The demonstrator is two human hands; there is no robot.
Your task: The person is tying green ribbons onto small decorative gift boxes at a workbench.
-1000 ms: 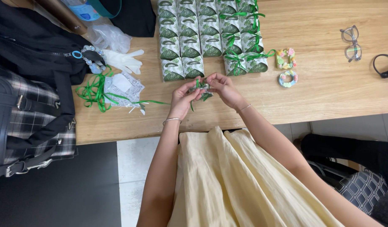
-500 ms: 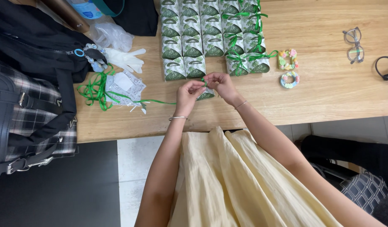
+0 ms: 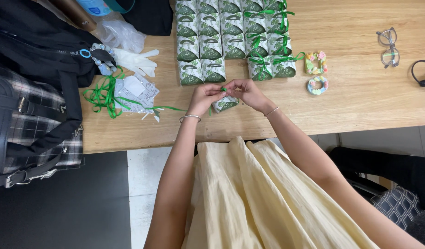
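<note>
Your left hand and right hand pinch green ribbon on one small box (the right-hand boxes look tied, the left rows still bare).

Arms: bare from hand to upper arm, no sleeves in view.
Left hand: thin silver bangle just behind it at the wrist.
Right hand: fine chain bracelet behind it, possibly gold.
Garment: pale cream-yellow pleated fabric, loose folds, below both forearms.
</note>
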